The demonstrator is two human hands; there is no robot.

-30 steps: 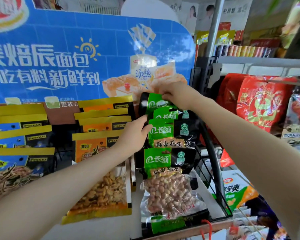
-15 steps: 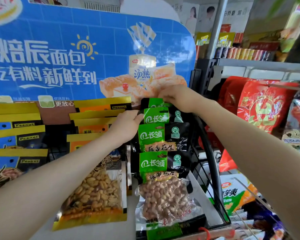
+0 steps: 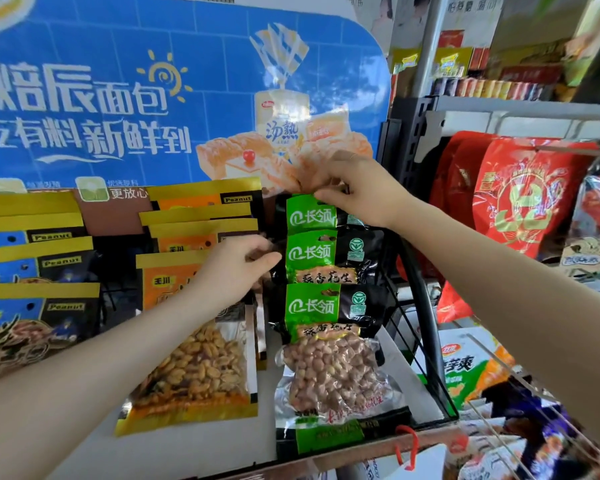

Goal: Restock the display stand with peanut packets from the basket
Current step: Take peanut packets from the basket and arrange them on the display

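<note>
A person's right hand (image 3: 357, 192) pinches the top green peanut packet (image 3: 310, 214) at the display stand (image 3: 420, 323); the left hand (image 3: 238, 268), fingers loosely curled, touches the column's edge. Three columns appear well filled; the basket is out of view, so remaining stock cannot be judged.

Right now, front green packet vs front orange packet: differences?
The green packet has a green-and-black header; the orange packet has a yellow-and-orange one. Green's peanuts look pale pink, orange's golden brown. Green sits right of orange. Both lie front of their rows, with clear windows showing peanuts.
</note>
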